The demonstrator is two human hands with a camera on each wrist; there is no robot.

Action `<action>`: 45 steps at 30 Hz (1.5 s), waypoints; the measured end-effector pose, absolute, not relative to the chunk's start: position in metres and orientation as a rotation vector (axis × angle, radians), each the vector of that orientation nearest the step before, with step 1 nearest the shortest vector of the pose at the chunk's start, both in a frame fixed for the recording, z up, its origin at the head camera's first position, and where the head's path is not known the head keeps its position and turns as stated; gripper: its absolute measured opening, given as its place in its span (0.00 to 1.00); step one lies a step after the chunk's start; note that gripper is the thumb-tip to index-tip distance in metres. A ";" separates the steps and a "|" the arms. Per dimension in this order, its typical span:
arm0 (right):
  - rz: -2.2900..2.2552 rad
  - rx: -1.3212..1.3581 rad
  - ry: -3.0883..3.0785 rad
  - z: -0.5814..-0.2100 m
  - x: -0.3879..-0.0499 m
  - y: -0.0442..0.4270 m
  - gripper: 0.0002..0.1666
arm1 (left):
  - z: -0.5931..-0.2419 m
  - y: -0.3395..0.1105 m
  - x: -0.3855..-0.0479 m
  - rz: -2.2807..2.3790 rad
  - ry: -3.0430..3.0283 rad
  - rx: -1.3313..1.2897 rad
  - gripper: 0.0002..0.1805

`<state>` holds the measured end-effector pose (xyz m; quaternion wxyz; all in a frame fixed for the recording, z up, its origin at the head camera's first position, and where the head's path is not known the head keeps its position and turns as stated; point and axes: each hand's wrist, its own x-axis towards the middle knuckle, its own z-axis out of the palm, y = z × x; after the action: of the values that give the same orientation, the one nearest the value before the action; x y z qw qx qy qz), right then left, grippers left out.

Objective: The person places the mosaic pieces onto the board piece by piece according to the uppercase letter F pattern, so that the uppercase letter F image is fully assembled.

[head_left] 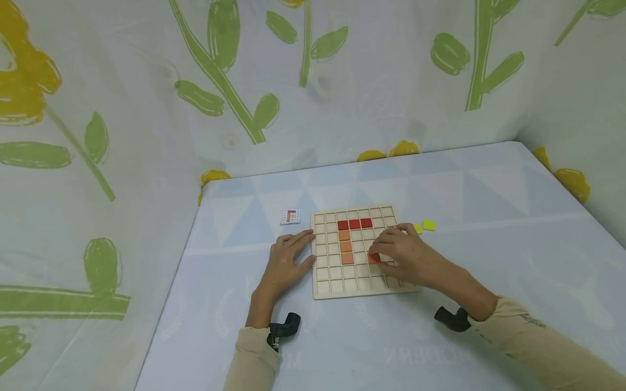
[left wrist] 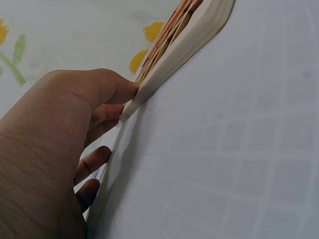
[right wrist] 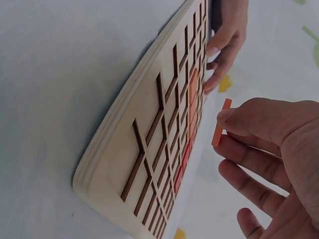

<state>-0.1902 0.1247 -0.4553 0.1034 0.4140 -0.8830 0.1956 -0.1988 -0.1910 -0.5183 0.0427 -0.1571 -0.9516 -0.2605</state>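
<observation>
A wooden grid board [head_left: 330,290] lies on the table, with three red tiles [head_left: 354,224] in a row and three orange tiles [head_left: 346,246] in a column below the leftmost red one. My right hand [head_left: 408,255] pinches an orange tile [right wrist: 222,122] between thumb and fingertip; the right wrist view shows it raised off the board. On the board's left edge rest the thumb and fingertips of my left hand [head_left: 286,260]. The left wrist view has that left hand [left wrist: 65,129] touching the board's side [left wrist: 174,59], fingers loosely spread.
A small pattern card [head_left: 290,216] lies beyond the board's upper left corner. Two yellow tiles, one of them a fully visible yellow tile [head_left: 429,225], sit to the right of the board. Black wrist mounts [head_left: 286,326] stick out near both wrists. A flowered cloth wall [head_left: 342,108] stands behind the table.
</observation>
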 end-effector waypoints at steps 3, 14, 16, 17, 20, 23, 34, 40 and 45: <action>0.575 1.217 -2.617 -0.458 -0.190 0.120 0.12 | -0.518 -0.191 -0.199 -0.806 -2.914 -0.480 0.31; 0.560 1.276 -2.563 -0.464 -0.190 0.103 0.11 | -0.520 -0.192 -0.200 -0.784 -2.931 -0.479 0.30; 0.544 1.277 -2.574 -0.464 -0.190 0.099 0.10 | -0.520 -0.192 -0.201 -0.784 -2.935 -0.481 0.31; 0.533 1.275 -2.585 -0.464 -0.190 0.097 0.10 | -0.520 -0.192 -0.201 -0.786 -2.933 -0.483 0.31; 0.518 1.270 -2.617 -0.465 -0.189 0.092 0.09 | -0.520 -0.192 -0.202 -0.802 -2.932 -0.483 0.31; 0.510 1.273 -2.633 -0.465 -0.188 0.089 0.09 | -0.519 -0.191 -0.201 -0.809 -2.928 -0.476 0.30; 0.434 1.215 -2.743 -0.468 -0.187 0.089 0.08 | -0.519 -0.191 -0.201 -0.780 -2.938 -0.468 0.31; 0.397 1.212 -2.729 -0.471 -0.187 0.087 0.07 | -0.520 -0.192 -0.200 -0.775 -2.946 -0.469 0.31; 0.441 1.209 -2.728 -0.469 -0.187 0.082 0.08 | -0.520 -0.191 -0.201 -0.814 -2.911 -0.481 0.30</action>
<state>-0.1869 0.0820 -0.4693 0.0625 0.4001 -0.9026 0.1459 -0.2010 -0.1914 -0.5199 0.0404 -0.1570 -0.9503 -0.2657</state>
